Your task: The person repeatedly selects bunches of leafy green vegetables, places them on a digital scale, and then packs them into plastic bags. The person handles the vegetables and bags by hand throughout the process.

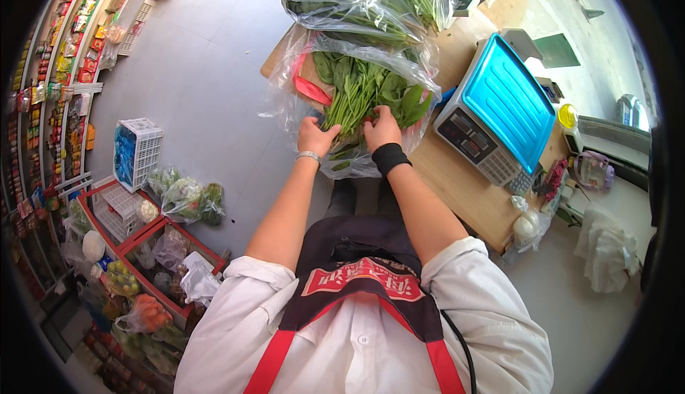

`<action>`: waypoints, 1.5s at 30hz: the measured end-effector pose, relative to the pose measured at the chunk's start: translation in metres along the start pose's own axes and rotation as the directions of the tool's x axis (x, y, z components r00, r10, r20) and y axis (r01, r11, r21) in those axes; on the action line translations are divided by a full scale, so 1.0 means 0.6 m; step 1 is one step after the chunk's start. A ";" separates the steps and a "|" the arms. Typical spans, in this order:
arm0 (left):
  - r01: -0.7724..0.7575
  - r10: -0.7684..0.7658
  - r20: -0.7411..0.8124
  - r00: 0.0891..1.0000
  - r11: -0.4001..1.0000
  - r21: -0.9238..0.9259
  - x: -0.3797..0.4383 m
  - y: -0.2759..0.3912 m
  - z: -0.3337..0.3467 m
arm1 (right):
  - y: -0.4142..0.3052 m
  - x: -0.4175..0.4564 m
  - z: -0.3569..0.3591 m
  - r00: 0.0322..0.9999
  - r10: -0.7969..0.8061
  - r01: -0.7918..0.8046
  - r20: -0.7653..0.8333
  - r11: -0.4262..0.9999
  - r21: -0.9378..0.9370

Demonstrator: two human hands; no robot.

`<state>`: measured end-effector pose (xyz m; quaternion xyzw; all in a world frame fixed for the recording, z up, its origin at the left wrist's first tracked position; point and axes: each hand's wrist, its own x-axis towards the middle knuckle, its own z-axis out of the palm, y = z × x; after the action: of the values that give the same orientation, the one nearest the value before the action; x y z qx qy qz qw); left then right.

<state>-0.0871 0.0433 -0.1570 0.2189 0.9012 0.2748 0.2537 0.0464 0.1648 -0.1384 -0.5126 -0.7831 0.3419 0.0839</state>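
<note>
A bunch of leafy greens (356, 89), perhaps spinach, lies with long green stems in an opened clear plastic bag (415, 68) at the table's near left end. My left hand (316, 138) is at the left side of the stems, its thumb on top and its fingers partly hidden. From the right, my right hand (382, 129) holds the stem ends with its fingers curled in. A small red thing, too hidden to name, shows at its fingertips. A red ribbon-like strip (312, 92) runs along the bag's left part.
Bagged greens (348, 6) lie just beyond. On the wooden table (447, 172), a digital weighing scale (471, 142) with a blue tray (511, 100) stands to the right. To the left are a white plastic crate (147, 150), red-framed produce bins (160, 233) and packed shelves (64, 68).
</note>
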 end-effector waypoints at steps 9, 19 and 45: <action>0.736 0.071 0.875 0.480 0.511 -0.445 0.072 -0.052 -0.026 | -0.009 -0.063 -0.022 0.994 -0.015 -0.011 0.112 0.972 0.233; 0.881 0.182 0.953 0.241 0.371 -0.293 0.089 -0.065 -0.029 | 0.013 -0.102 -0.044 0.937 -0.028 0.085 0.349 0.985 -0.149; 0.865 0.373 0.869 0.324 0.255 -0.432 0.035 0.104 -0.126 | 0.012 -0.117 -0.115 0.949 -0.060 -0.031 0.310 0.959 0.282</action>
<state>-0.1311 0.0724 -0.0716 -0.0616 0.2736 0.5022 0.8180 0.1171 0.1368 -0.0756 -0.4283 -0.7330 0.5274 0.0328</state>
